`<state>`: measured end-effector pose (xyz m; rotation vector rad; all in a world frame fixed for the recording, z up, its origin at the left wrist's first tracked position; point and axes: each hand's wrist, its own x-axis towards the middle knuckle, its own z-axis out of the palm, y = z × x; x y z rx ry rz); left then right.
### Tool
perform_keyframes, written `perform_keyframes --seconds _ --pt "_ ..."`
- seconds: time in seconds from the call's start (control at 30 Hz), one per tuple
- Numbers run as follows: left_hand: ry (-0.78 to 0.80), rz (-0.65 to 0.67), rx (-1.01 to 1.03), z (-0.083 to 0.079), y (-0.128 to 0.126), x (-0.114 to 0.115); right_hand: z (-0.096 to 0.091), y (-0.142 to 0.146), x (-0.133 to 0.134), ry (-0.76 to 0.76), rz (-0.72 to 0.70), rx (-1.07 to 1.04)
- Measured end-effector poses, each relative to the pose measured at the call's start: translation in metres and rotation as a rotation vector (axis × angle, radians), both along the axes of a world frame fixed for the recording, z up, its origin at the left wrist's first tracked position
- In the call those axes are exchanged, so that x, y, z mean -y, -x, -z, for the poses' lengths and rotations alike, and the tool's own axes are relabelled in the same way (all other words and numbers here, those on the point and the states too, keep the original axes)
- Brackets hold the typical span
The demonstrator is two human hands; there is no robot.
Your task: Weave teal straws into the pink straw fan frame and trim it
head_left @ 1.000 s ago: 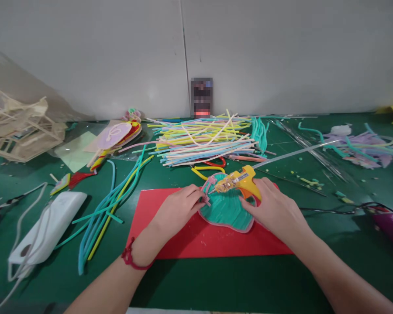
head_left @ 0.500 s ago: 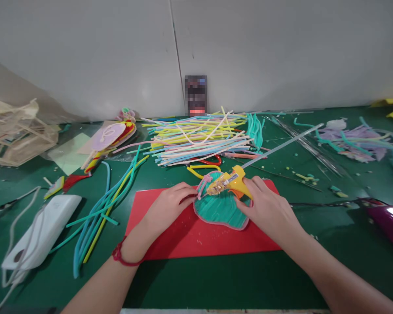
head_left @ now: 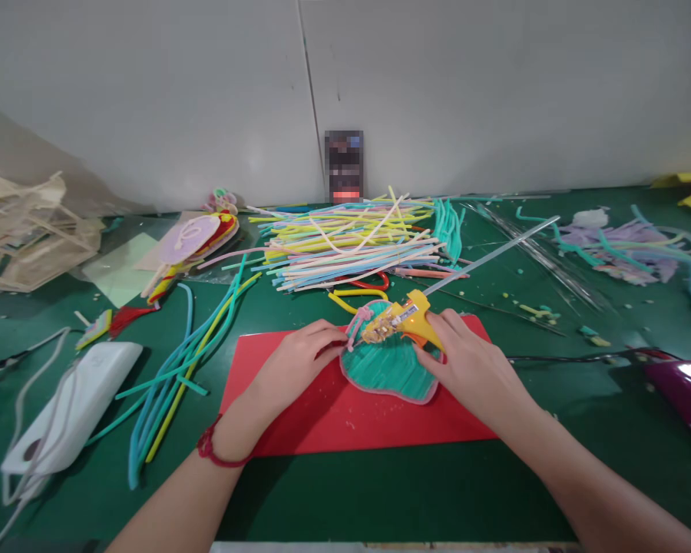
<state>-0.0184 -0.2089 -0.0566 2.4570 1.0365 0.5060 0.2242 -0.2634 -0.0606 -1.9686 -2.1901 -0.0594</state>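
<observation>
Left hand [head_left: 305, 352], fingers bent by pink strip [head_left: 355, 326], pinch unclear | right hand [head_left: 470, 347] gripping glue gun [head_left: 413, 316] | best squeeze gently, steadily

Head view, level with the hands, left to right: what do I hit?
White device → loose strips → left hand → glue gun → right hand → purple device.
</observation>
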Motion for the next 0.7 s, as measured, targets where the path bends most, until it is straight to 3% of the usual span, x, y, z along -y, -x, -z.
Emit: perform_keyframes --seconds 0.7 --pt "0.046 -0.019 0.007 -0.0027 -0.0014 0.0010 -0.0005 -0.0016 0.0010 0.016 0.002 -0.037"
